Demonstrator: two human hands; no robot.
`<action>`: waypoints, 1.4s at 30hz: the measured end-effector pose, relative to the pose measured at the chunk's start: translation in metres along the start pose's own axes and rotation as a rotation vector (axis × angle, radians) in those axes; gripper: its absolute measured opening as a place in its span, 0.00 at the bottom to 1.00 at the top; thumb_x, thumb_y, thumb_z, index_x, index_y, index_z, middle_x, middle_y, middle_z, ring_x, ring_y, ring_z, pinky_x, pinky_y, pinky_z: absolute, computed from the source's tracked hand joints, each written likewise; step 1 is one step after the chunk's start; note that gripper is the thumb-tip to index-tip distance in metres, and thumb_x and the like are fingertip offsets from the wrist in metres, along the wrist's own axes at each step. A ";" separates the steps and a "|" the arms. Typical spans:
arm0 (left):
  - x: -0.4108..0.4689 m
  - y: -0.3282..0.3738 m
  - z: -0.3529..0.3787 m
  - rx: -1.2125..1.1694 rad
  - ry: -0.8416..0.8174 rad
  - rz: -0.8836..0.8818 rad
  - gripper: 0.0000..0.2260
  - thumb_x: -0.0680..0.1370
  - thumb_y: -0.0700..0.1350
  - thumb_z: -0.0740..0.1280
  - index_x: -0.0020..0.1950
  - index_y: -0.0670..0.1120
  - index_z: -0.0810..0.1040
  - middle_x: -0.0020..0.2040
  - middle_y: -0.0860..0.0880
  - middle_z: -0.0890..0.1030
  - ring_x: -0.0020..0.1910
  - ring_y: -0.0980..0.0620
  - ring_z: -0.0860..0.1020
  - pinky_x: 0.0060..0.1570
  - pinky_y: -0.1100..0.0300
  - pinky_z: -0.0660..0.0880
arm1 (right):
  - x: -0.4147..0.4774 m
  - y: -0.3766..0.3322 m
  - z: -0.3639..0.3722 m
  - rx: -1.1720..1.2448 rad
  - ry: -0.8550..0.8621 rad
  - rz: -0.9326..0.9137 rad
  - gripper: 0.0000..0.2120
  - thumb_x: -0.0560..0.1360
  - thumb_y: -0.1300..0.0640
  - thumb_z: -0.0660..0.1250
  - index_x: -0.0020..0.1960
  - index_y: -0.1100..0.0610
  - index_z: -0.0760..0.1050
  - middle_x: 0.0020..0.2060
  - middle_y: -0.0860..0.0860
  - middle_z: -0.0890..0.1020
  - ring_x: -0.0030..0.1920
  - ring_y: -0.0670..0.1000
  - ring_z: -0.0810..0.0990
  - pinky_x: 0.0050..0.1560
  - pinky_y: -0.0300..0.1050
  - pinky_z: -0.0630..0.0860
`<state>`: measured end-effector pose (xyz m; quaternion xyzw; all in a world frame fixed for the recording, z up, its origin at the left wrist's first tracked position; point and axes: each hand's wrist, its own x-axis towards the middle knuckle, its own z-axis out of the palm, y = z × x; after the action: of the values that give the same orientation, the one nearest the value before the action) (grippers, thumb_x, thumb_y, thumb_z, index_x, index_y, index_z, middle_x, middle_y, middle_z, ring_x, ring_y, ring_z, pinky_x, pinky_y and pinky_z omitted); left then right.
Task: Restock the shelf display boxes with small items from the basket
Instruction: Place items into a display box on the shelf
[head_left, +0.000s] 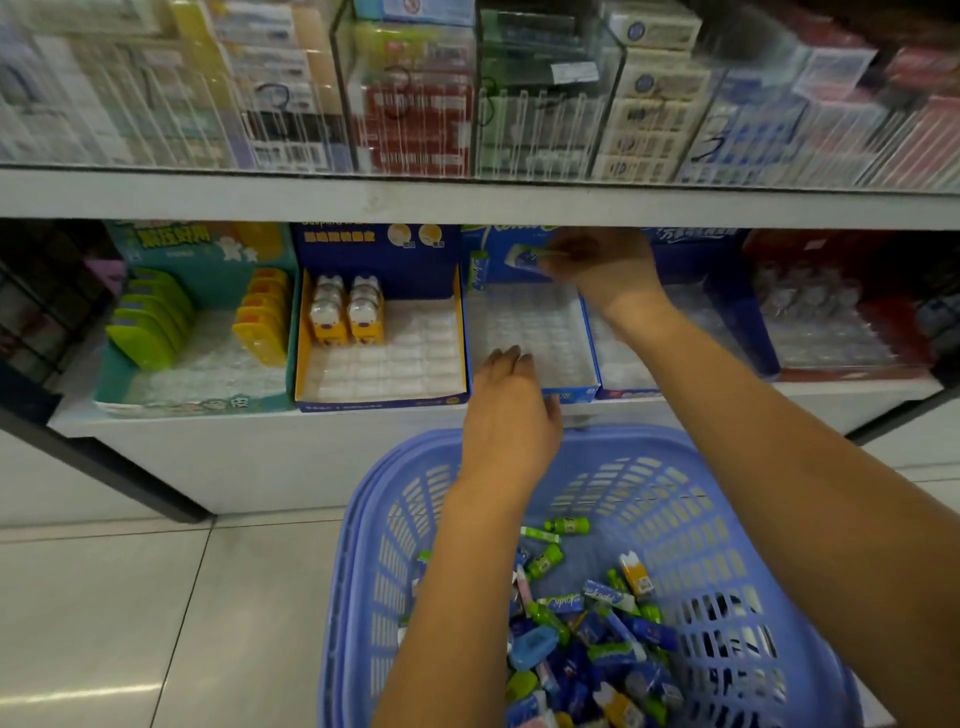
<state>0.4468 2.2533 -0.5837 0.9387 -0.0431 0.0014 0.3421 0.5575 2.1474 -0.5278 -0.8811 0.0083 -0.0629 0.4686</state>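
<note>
The right hand (597, 267) was deep in the blue display box (530, 332), pinching 1 small blue-and-green item (524, 257) just ahead of its fingertips, near the back wall. The left hand (511, 410) lay nearer, fingers loosely straight over the box's front edge. Below both wrists sat the basket (727, 519), small items (587, 623) heaped inside.

right grip (597, 266): pinches blue-green item (525, 255) | left grip (511, 410): on blue box (576, 395) front | basket (727, 545) below
</note>
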 end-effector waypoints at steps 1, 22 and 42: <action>0.000 0.000 0.001 0.021 -0.007 0.007 0.24 0.80 0.45 0.62 0.74 0.39 0.62 0.75 0.43 0.62 0.75 0.46 0.57 0.72 0.57 0.57 | 0.006 0.002 0.003 -0.090 0.008 -0.024 0.07 0.72 0.58 0.71 0.48 0.60 0.80 0.45 0.51 0.82 0.49 0.48 0.79 0.44 0.26 0.71; 0.002 -0.007 -0.002 -0.005 -0.061 0.022 0.24 0.80 0.46 0.61 0.74 0.39 0.62 0.76 0.45 0.60 0.76 0.47 0.53 0.73 0.58 0.55 | 0.057 0.004 0.025 -0.482 -0.274 -0.305 0.10 0.77 0.59 0.61 0.57 0.54 0.76 0.55 0.54 0.79 0.54 0.51 0.76 0.53 0.36 0.69; 0.002 -0.012 0.000 0.023 -0.068 0.049 0.25 0.81 0.47 0.61 0.75 0.40 0.60 0.77 0.45 0.58 0.77 0.47 0.52 0.73 0.58 0.53 | 0.040 0.012 0.046 -0.455 -0.028 -0.247 0.10 0.75 0.58 0.67 0.48 0.65 0.80 0.48 0.58 0.83 0.50 0.54 0.80 0.47 0.38 0.69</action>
<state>0.4500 2.2618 -0.5912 0.9407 -0.0774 -0.0216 0.3296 0.6033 2.1760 -0.5592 -0.9591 -0.0918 -0.1037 0.2470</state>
